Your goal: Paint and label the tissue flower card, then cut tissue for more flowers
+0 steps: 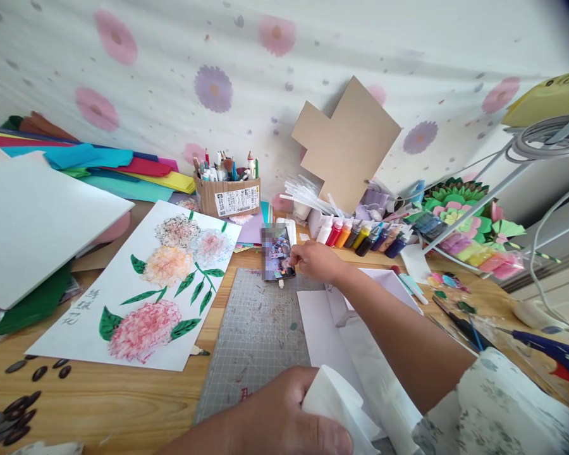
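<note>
In the lower middle of the head view, my left hand [284, 414] is closed around a crumpled white tissue [336, 401], its thumb across the near side. My right hand [317, 260] reaches forward with curled fingers; one fingertip is at the right edge of the lit screen of a phone [279, 253]. The phone leans upright at the back of a grey cutting mat [251, 322], a white plug at its lower edge. White folded paper [315, 316] and a white box [393, 287] lie under and beside my right forearm.
A flower picture on white board [85, 335] lies left, dark seeds [16, 417] near it. Behind stand a cardboard box of pens [230, 199] and several paint bottles [346, 234]. Scissors [459, 322], a blue glue gun [550, 347] and a metal stand [474, 196] are right.
</note>
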Motion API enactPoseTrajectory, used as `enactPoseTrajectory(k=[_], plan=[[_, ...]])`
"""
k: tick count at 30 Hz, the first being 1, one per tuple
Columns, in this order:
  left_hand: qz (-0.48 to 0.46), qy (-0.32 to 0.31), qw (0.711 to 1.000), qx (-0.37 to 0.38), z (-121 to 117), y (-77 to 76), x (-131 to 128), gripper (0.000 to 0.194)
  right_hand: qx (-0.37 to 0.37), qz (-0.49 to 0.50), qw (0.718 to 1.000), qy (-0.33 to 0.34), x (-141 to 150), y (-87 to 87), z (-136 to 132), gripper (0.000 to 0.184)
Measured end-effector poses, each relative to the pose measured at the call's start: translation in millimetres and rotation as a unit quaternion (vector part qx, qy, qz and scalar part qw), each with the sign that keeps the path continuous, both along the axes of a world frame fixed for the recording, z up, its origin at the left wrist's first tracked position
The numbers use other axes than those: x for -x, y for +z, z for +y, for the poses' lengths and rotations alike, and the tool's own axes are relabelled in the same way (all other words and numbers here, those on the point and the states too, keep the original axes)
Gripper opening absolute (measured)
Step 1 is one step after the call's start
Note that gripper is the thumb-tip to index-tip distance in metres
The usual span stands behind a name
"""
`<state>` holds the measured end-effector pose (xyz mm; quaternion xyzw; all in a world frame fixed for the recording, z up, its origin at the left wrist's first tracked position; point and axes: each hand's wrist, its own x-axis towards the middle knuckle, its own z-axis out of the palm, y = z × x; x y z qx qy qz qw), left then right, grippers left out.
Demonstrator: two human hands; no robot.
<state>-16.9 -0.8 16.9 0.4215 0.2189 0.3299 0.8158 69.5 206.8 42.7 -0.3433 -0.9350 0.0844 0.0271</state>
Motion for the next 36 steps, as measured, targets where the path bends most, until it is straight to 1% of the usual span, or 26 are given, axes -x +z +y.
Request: enactPoseTrajectory(k=[3,6,9,12,14,16,19,22,24,25,27,29,31,33,36], plan=[[-0.009,0.003,1.000,0.001,0.1,0.9,0.1,0.051,-0.015,0.003,1.000,-0.015,-1.1,4.3,-0.6,0.021],[0.000,0.005,1.000,0.011,-0.1,1.3,-0.3,0.051,-0.016,0.011,1.000,-0.014,-1.0,5.8,-0.9,0.025],[0.007,0.011,1.000,0.014,-0.2,1.3,-0.8,0.050,-0.012,0.018,1.000,-0.006,1.0,1.2,-1.2,0.026],[0.010,0.016,1.000,0.013,-0.7,1.5,-1.3,0.052,0.001,0.031,1.000,0.001,3.4,-4.3,-0.5,0.023],[0.008,0.015,1.000,0.016,-1.5,1.9,-1.6,0.053,0.013,0.054,0.998,0.001,3.4,-4.0,-0.1,0.022],[0.001,0.020,1.000,0.023,-2.3,2.2,-2.0,0.052,0.026,0.093,0.995,-0.003,0.4,1.3,-1.2,0.025],[-0.005,0.039,0.998,0.042,-3.5,0.9,-2.7,0.049,0.042,0.169,0.985,-0.011,-13.0,16.8,-11.4,0.029],[-0.009,0.068,0.996,0.062,-4.3,-2.0,-2.8,0.042,0.059,0.228,0.972,-0.011,-38.6,31.8,-37.5,0.023],[-0.008,0.101,0.992,0.079,-4.6,-3.2,-2.8,0.040,0.082,0.252,0.964,-0.001,-60.8,35.9,-63.1,0.018],[-0.004,0.121,0.989,0.090,-4.7,-3.2,-2.9,0.041,0.109,0.271,0.956,0.003,-72.4,35.5,-77.2,0.016],[0.007,0.172,0.979,0.107,-4.4,-2.2,-3.6,0.042,0.156,0.282,0.947,-0.012,-94.8,30.2,-105.7,0.015],[0.020,0.220,0.969,0.112,-3.5,-0.4,-4.9,0.040,0.193,0.286,0.938,-0.033,-113.5,21.3,-131.4,0.014],[0.029,0.256,0.960,0.106,-1.7,0.9,-6.0,0.035,0.222,0.279,0.933,-0.048,-126.9,12.8,-152.3,0.019],[0.041,0.277,0.955,0.099,0.7,0.9,-6.6,0.033,0.243,0.263,0.932,-0.050,-135.5,7.4,-167.8,0.025],[0.061,0.311,0.944,0.090,3.5,-0.7,-7.2,0.034,0.250,0.260,0.932,-0.039,-143.9,6.7,-182.1,0.030]])
